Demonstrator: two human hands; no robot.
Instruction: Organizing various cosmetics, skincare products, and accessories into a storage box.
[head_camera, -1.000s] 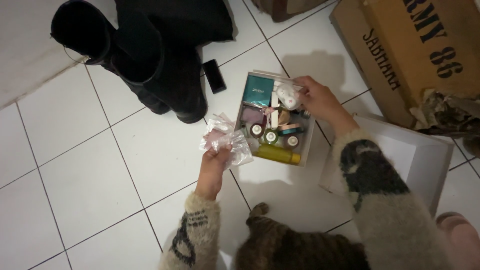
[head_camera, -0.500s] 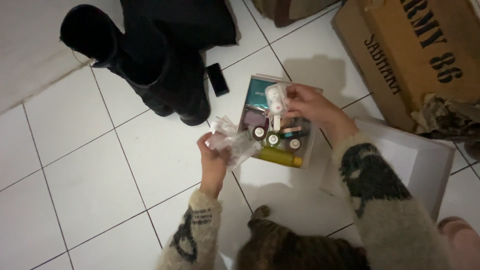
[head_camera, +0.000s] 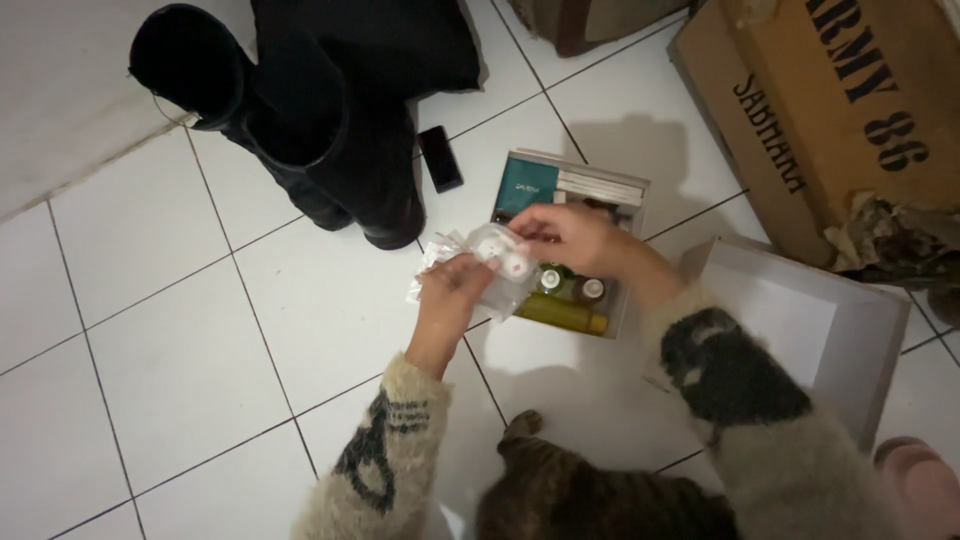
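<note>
Hands (head_camera: 510, 260) clutch clear packets (head_camera: 470, 268) beside white box (head_camera: 628, 190).

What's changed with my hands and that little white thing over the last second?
The right hand carried the small white item from above the box leftward to the clear bags in the left hand, which stayed gripping them. Box, boots and cat stayed put.

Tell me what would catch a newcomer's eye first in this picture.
Probably the two hands meeting mid-frame: the left hand grips crinkled clear plastic bags while the right hand brings a small white item against them. Just behind them, a small open box of little bottles sits on the white tiled floor. Tall black boots stand at upper left, and a tabby cat crouches at the bottom edge.
</note>
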